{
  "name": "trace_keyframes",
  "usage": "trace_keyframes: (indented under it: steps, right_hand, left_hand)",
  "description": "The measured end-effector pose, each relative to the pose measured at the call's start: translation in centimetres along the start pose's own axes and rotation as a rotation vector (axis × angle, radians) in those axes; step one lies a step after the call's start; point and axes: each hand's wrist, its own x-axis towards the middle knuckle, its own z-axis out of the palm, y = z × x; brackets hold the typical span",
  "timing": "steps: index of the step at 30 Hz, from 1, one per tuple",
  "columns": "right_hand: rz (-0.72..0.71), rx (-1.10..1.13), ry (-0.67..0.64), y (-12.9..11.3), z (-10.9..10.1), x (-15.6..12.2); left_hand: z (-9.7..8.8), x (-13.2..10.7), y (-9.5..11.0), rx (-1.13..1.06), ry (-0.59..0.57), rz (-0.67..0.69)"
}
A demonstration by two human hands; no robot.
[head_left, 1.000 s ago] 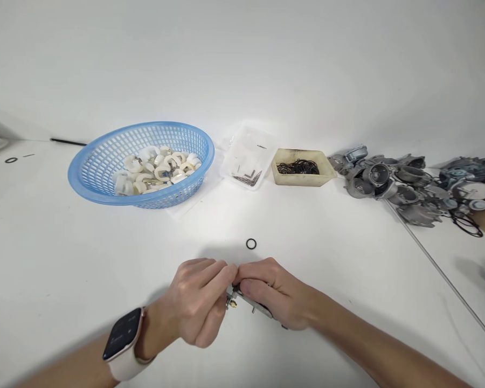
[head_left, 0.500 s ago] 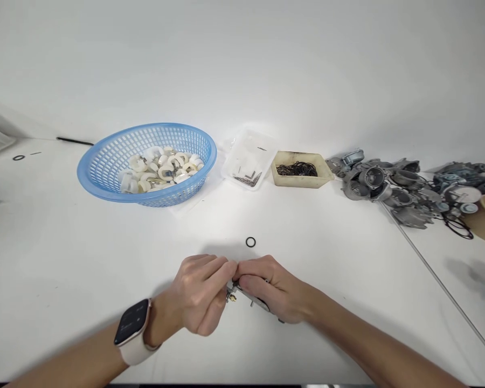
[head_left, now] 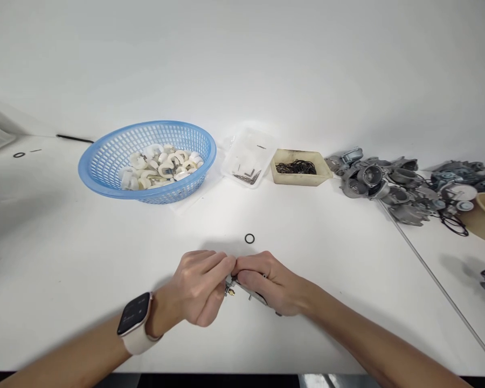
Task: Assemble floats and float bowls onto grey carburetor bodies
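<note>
My right hand is closed around a grey metal carburetor part, thumb on top, just above the table's near side. A small brass fitting shows at the part's left end. My left hand is closed in a pinch at that same end, its fingertips touching those of my right hand. What lies right between the fingertips is hidden. A black rubber O-ring rests flat on the white table just beyond my hands.
Behind, a blue basket holds white C-shaped plastic pieces. Beside it stand a white tray with small metal pins and a cream box of black O-rings. Grey metal carburetor parts are heaped at right, near a tan container.
The view has shifted slightly, showing more of the table's near edge. Both hands keep their grip on the carburetor part with almost no movement.
</note>
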Motion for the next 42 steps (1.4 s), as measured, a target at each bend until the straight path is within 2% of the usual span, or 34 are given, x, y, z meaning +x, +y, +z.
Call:
trace_keyframes:
  steps: [12,18,24,29,36,42]
  right_hand:
    - [-0.025,0.001,-0.003,0.1,0.0,0.0]
    - [-0.021,-0.064,0.036,0.3,0.0,-0.2]
    - [0.059,-0.186,0.026,-0.7,-0.4,-0.1]
    - [0.065,-0.255,0.042,-1.4,-0.9,0.3]
    - [0.162,-0.215,0.061,-1.0,-1.1,0.5]
    - [0.243,-0.091,0.074,-1.2,-1.0,0.6]
  left_hand:
    - [-0.2,0.2,0.3,0.019,-0.005,-0.006]
    - [0.0,0.2,0.0,0.006,0.031,0.02]
    - [-0.3,0.0,0.3,0.059,0.061,0.003]
    - [-0.7,-0.3,0.6,0.084,-0.012,-0.059]
    - [-0.7,-0.3,0.4,0.083,-0.019,-0.069]
    - [-0.5,-0.3,0.5,0.104,-0.014,-0.08]
